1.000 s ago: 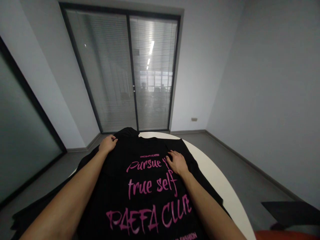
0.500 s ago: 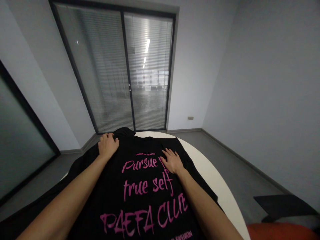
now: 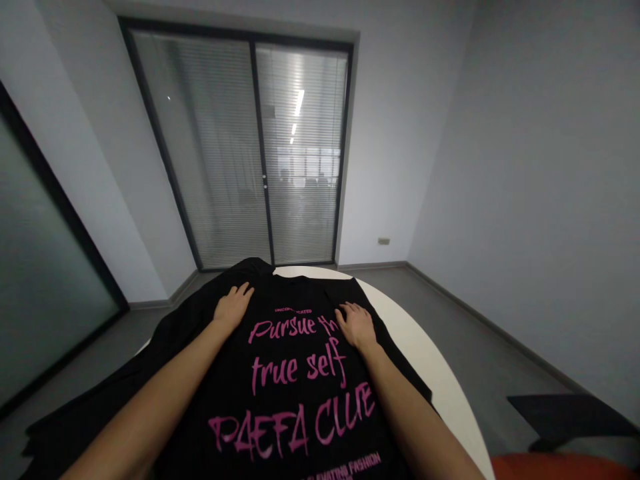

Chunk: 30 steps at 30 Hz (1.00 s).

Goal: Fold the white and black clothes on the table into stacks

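A black T-shirt [image 3: 295, 393] with pink lettering lies spread over the white round table [image 3: 440, 353], its neckline toward the far edge. My left hand [image 3: 234, 307] rests on the upper left of the shirt, fingers stretched out, beside more dark fabric [image 3: 170, 340] that runs down the left side and over the table edge. On the upper right of the shirt lies my right hand [image 3: 357, 323], palm down with its fingers extended, next to the first printed line. Neither hand grips the cloth. My forearms cover parts of the shirt's sides.
A red-orange seat [image 3: 560, 468] and a black flat chair part [image 3: 570, 413] stand at the lower right. Beyond the table are glass doors with blinds [image 3: 300, 200] and a grey wall [image 3: 530, 167]. A frosted glass panel [image 3: 40, 280] is on the left.
My left hand has come off the bunched dark fabric at the upper left and moved right and nearer onto the shirt, its fingers straighter. My right hand has shifted slightly right.
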Tool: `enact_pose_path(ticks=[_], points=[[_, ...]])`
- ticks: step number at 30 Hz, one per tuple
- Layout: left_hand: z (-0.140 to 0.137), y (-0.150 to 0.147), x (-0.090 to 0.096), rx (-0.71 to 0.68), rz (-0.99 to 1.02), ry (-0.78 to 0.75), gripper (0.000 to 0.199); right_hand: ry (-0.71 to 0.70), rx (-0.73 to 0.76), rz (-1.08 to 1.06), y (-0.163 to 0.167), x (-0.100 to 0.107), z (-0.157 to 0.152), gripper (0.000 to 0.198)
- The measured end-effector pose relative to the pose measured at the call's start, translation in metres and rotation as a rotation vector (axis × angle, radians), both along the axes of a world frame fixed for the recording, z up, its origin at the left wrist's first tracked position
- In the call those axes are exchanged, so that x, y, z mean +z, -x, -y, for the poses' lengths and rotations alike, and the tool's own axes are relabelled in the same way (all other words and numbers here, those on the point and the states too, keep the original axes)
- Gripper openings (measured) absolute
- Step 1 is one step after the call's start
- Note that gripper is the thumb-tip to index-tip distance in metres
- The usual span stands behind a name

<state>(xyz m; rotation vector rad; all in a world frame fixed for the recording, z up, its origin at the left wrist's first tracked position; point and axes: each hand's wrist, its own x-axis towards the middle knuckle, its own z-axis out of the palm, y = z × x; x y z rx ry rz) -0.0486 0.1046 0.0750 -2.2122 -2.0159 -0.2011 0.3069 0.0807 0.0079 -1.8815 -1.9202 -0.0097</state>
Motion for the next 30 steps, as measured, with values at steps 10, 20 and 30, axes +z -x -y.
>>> enact_pose_path(ticks=[10, 20, 30], points=[[-0.041, 0.036, 0.024, 0.074, -0.025, 0.061, 0.036, -0.001, -0.008, -0.018, 0.000, 0.001, -0.004, 0.047], [-0.061, 0.051, 0.011, -0.032, 0.073, 0.040, 0.027, 0.052, 0.006, 0.008, -0.001, -0.003, -0.012, 0.051], [-0.081, 0.063, 0.014, 0.204, 0.192, -0.061, 0.037, 0.094, 0.010, 0.011, -0.002, -0.004, -0.013, 0.054]])
